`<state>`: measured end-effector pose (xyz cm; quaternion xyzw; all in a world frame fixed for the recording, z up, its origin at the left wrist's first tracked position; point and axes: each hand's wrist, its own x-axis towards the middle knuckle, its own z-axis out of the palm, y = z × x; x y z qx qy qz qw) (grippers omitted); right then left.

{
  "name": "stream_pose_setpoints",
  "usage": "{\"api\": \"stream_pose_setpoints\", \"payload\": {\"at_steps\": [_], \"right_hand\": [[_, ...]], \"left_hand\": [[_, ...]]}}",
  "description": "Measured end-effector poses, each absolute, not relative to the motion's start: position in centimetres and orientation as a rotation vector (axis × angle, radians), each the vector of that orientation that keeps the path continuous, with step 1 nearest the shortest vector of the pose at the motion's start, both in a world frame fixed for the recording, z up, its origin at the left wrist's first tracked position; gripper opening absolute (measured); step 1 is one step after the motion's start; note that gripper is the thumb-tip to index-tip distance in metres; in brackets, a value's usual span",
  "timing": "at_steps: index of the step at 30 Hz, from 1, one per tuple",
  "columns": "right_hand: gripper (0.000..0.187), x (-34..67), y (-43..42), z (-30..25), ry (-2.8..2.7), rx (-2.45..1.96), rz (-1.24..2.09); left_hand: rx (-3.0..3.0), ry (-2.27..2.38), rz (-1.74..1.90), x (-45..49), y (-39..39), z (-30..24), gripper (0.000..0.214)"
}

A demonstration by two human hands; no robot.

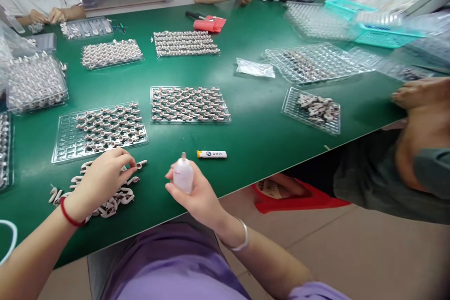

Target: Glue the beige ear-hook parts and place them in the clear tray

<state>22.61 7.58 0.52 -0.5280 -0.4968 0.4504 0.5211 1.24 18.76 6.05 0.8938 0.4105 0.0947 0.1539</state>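
My left hand [101, 176] is closed in a pinch on one small pale curved part at the top of a loose pile of such parts [112, 199] on the green table [253, 136]. A red band circles that wrist. My right hand [197, 194] is wrapped round a small white squeeze bottle [183, 174], held upright with its nozzle up, near the table's front edge. A clear plastic tray partly filled with the same parts [101, 131] lies just beyond my left hand.
A white lighter [211, 154] lies right of the bottle. Several more clear trays of parts [190, 104] cover the table, with teal baskets [383, 35] at the far right. Other people sit at the far side, and one person's arm [422, 117] rests at the right edge.
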Motion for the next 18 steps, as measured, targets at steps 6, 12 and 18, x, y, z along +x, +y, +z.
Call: {"api": "stream_pose_setpoints", "payload": {"at_steps": [6, 12, 18], "right_hand": [[0.033, 21.2, 11.0, 1.1, -1.211, -1.331, 1.058], [0.034, 22.0, 10.6, 0.9, -1.264, -1.343, 1.060], [0.035, 21.8, 10.6, 0.8, -1.292, -1.405, 1.008]], "left_hand": [[2.612, 1.363, 0.174, 2.4, 19.2, 5.7, 0.033], [2.646, 1.346, -0.048, 4.9, 19.1, 5.7, 0.020], [2.714, 1.371, -0.045, 5.2, 17.7, 5.3, 0.012]]}}
